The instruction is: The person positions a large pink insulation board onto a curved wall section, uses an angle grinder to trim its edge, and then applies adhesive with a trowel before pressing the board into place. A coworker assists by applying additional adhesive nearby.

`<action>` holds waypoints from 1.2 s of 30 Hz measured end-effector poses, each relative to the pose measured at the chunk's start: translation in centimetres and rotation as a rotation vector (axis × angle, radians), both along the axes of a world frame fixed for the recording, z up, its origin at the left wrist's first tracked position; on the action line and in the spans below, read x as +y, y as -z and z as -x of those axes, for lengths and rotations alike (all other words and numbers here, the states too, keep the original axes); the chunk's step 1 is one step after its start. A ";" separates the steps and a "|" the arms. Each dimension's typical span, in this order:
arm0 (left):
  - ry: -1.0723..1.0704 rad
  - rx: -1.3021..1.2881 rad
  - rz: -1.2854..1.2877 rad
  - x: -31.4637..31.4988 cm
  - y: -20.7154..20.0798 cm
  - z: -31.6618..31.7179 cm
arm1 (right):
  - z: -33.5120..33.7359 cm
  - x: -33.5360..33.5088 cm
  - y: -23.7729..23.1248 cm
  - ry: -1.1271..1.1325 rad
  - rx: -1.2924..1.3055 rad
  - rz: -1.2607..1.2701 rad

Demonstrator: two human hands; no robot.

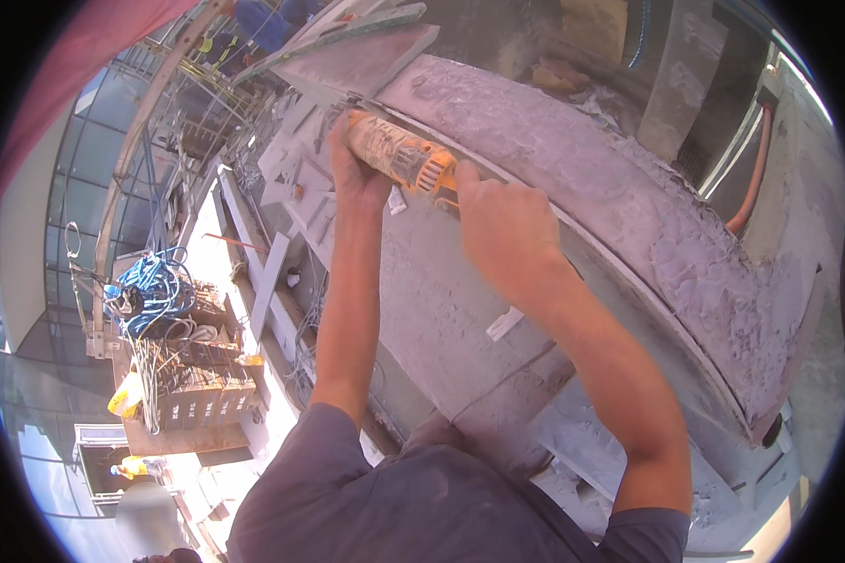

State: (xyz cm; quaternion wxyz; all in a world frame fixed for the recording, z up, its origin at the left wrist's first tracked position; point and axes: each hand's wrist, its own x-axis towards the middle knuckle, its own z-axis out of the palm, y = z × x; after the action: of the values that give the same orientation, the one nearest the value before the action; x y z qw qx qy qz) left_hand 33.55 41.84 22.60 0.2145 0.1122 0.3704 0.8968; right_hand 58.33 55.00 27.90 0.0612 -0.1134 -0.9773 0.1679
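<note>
Both my hands hold a dusty orange angle grinder (pixel 399 155) by the edge of a long stone-like slab (pixel 573 164). My left hand (pixel 350 169) is wrapped around the front of its body, at the left. At the rear end, beyond the dark vent slots, my right hand (pixel 507 220) closes round the handle. The grinder's working end is hidden in dust and behind my left hand. A grey board-like surface (pixel 460 272) lies under my arms, dusted over, with a small white offcut (pixel 505 324) on it.
Coiled blue rope (pixel 160 286) and rusty metal stacks (pixel 202 399) stand to the left. A pale strip (pixel 270 281) lies beside cables there. An orange pipe (pixel 753 174) rises at the right. Another person (pixel 136 466) is far off at lower left; more workers (pixel 221 52) are at upper left.
</note>
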 end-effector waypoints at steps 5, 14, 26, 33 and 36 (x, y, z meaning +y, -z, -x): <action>0.011 0.006 -0.031 0.3 0.0 -0.2 | 0.3 0.1 0.6 -0.002 0.046 0.061; -0.046 -0.076 -0.067 1.3 -1.4 -2.0 | 0.1 0.2 0.3 -0.010 0.061 0.059; -0.003 -0.046 -0.081 1.2 -0.9 -1.7 | 0.2 0.4 0.0 -0.008 0.048 0.103; -0.047 -0.067 -0.023 1.2 -1.6 -2.5 | 0.0 0.2 0.4 -0.009 0.020 0.032; -0.074 -0.042 -0.051 -0.1 -0.6 -1.5 | -0.5 0.2 0.9 -0.016 -0.001 -0.049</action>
State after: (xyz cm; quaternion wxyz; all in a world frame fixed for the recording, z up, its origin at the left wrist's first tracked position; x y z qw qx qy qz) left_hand 35.06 41.79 23.19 0.1862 0.0851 0.3467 0.9154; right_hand 58.86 55.21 27.04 0.0621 -0.1042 -0.9820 0.1445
